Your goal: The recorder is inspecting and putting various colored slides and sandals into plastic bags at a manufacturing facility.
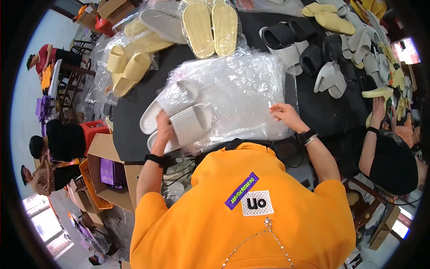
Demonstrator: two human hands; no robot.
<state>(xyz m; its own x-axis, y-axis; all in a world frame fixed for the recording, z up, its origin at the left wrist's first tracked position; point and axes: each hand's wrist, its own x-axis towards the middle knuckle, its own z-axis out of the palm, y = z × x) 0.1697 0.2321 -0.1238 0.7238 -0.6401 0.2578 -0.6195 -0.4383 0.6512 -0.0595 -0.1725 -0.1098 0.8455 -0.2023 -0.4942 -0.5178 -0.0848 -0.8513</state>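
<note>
My left hand (164,127) is closed around a pair of light grey slippers (191,124), gripping them between their two straps. The slippers lie side by side at the left end of a stack of clear plastic bags (244,96), toes pointing right. Shiny film appears to lie over the toe of the far slipper; how far it covers the pair is hard to tell. Over the right part of the stack is my right hand (286,115), its fingers bent and pinched together. Whether thin film is caught between those fingertips cannot be made out.
Bagged yellow slippers (211,29) lie beyond the stack, with more yellow slippers (130,71) at far left. Black slippers (316,58) and a grey pair (330,80) sit to the right. A co-worker's hand (379,104) reaches in there. A cardboard box (104,145) stands left.
</note>
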